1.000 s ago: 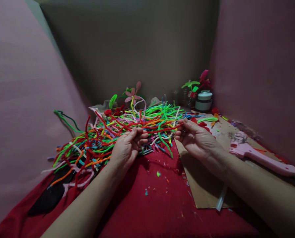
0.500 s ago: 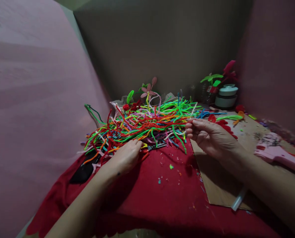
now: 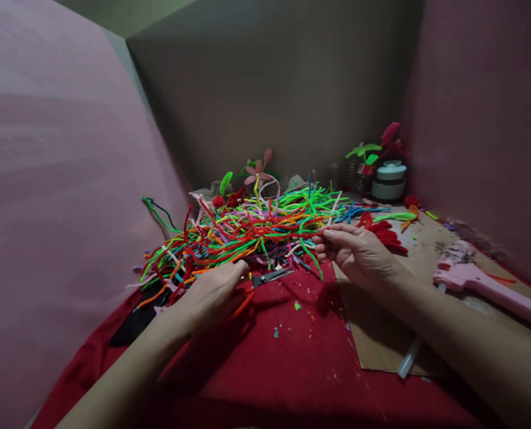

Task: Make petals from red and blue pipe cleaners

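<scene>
My left hand [image 3: 218,287] is closed around the handle end of a pair of scissors [image 3: 272,277], at the front edge of a pile of fuzzy pipe cleaners [image 3: 247,229]. The dark blades point right, over the red cloth. Orange shows below my fingers; most of the handle is hidden by them. To the right, my right hand [image 3: 352,247] pinches the end of a red pipe cleaner [image 3: 308,234] between thumb and forefinger. That pipe cleaner runs left along the pile, and its far end is lost among the others.
A pink glue gun [image 3: 484,283] with a clear glue stick [image 3: 411,357] lies on cardboard [image 3: 372,333] at right. Red fuzzy petals [image 3: 386,235] and a lidded jar [image 3: 388,182] stand behind. A black object [image 3: 134,319] lies left. Scraps dot the red cloth [image 3: 292,357].
The scissors have come out from the pile's front edge with my left hand, their blades now showing more clearly. My right hand keeps its pinch on the red pipe cleaner. The view has shifted slightly right.
</scene>
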A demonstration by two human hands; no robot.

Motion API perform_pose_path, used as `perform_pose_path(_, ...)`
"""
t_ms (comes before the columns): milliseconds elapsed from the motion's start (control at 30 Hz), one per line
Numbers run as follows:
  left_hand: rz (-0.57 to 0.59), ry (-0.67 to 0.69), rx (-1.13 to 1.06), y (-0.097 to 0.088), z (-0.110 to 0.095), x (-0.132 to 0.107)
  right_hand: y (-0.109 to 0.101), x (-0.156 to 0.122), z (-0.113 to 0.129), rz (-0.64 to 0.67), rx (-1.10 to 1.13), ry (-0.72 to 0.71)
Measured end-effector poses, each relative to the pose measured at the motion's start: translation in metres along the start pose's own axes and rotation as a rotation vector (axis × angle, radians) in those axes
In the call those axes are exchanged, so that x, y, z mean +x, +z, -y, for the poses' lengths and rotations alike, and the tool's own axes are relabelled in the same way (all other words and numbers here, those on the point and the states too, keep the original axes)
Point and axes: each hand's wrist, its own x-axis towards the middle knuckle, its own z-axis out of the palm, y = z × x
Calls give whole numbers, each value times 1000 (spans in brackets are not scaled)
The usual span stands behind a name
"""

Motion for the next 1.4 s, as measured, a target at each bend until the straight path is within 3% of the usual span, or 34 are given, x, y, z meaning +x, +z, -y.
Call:
perform_pose_path(167, -42, -33, -139, -11, -30, -5, -1, 0, -2, -3, 11, 10)
perform_pose_path(333, -145, -158, -255, -11, -51, 12, -3, 0, -4, 40, -12, 3)
perform_pose_path(500, -267, -190, -371, -6, -50, 25, -2, -2, -3, 63, -9, 13)
perform_pose_path(767, -273, -266, -570, -5, -51, 27, -3, -2, -6, 97, -32, 12)
perform_pose_path(1067, -193, -268, -428, -8, -59, 29, -5, -2, -10, 128, -15, 52)
perform_pose_path(1400, -186, -204, -370, 0, -55, 29, -3, -3, -9, 116, -15, 75)
